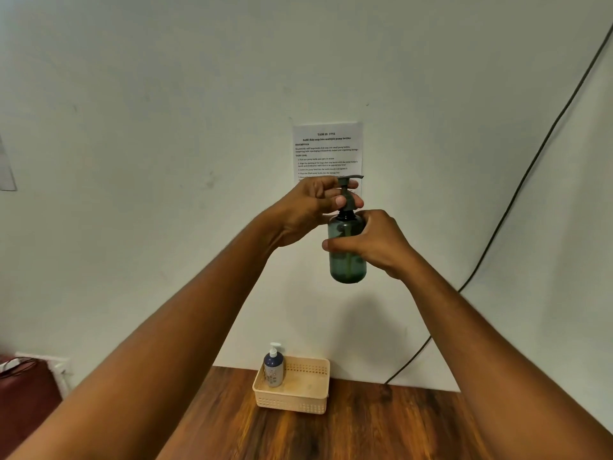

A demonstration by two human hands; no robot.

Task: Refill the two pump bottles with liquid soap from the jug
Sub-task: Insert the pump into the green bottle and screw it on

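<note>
The green pump bottle (347,257) stands upright, long axis 12-to-6 o'clock, right hand (374,244) grasping its body, left hand (308,210) pinching the pump collar (347,202) at 12 o'clock.

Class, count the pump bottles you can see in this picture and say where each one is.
2. The green pump bottle is held up in front of the wall by both hands. The blue pump bottle stands in the left end of the basket. No others show.
</note>
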